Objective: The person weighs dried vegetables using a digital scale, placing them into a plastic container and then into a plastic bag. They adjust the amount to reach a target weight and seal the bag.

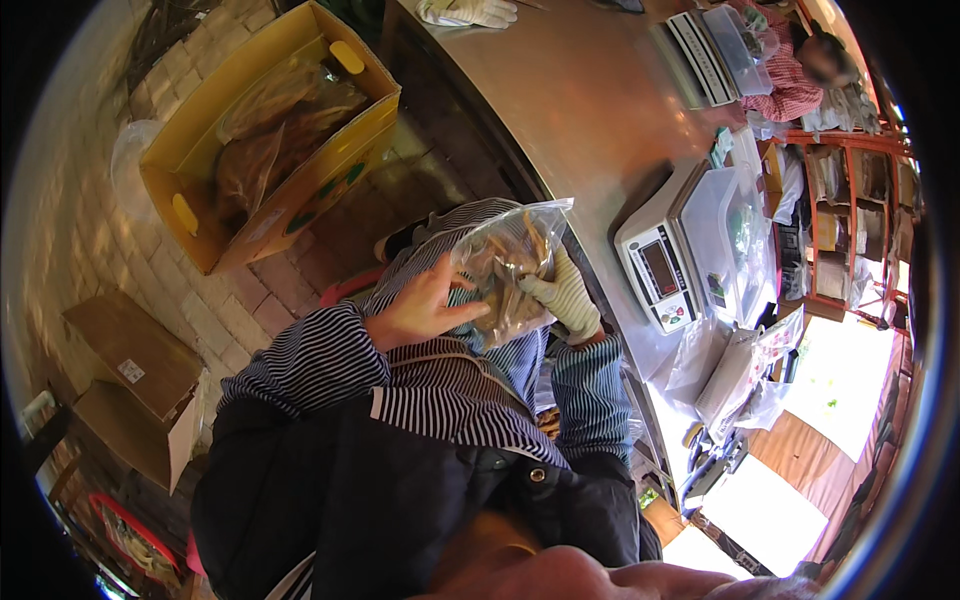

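A clear plastic bag (504,274) with brown, dried-looking pieces inside lies over my lap, its open-looking upper edge towards the table. My left hand (424,307) is bare and rests at the bag's left side, thumb over the plastic and fingertips partly hidden by it. On the other side, my right hand (566,296) wears a pale knitted work glove and grips the bag, with its thumb across the front.
A yellow cardboard box (315,217) holding bagged brown goods stands on the brick floor at left. Another cardboard box (142,367) is nearer. A digital scale (660,262) carrying a plastic tub (724,225) and a glove (469,11) sit on the metal table (570,97). A person (787,67) is beyond.
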Action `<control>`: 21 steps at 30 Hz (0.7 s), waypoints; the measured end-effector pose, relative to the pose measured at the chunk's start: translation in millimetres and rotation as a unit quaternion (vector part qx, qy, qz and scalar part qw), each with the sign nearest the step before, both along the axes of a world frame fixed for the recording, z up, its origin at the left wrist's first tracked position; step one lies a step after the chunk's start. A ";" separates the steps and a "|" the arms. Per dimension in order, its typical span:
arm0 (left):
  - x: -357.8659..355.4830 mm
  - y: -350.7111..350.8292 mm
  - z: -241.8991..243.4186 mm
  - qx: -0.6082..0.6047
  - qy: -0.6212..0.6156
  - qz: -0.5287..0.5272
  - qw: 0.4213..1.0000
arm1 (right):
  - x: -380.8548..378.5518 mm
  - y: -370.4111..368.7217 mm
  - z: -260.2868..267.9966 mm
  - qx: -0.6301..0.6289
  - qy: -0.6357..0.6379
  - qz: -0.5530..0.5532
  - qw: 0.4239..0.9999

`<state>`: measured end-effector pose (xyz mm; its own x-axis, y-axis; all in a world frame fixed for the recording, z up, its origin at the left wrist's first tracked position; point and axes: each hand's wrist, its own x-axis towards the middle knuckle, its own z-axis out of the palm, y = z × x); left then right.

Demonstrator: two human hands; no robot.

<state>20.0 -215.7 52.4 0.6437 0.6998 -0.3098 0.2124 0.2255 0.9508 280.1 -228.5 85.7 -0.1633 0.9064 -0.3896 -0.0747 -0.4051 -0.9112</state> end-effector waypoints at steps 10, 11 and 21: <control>14.3 34.7 1.7 -0.076 -0.193 0.059 0.976 | -67.1 21.6 51.0 0.000 0.111 -0.168 0.979; 10.0 38.2 6.6 -0.104 -0.207 0.060 0.971 | -70.0 23.4 55.4 0.007 0.126 -0.159 0.979; -40.6 45.5 35.9 -0.236 -0.285 0.134 0.919 | -63.5 33.5 47.2 0.082 0.007 -0.137 0.987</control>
<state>-20.6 -170.2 88.3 0.6197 0.7309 -0.2859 -0.4132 0.6136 0.6729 216.6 -195.0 133.0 0.0922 0.9681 -0.2332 -0.1741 -0.2149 -0.9610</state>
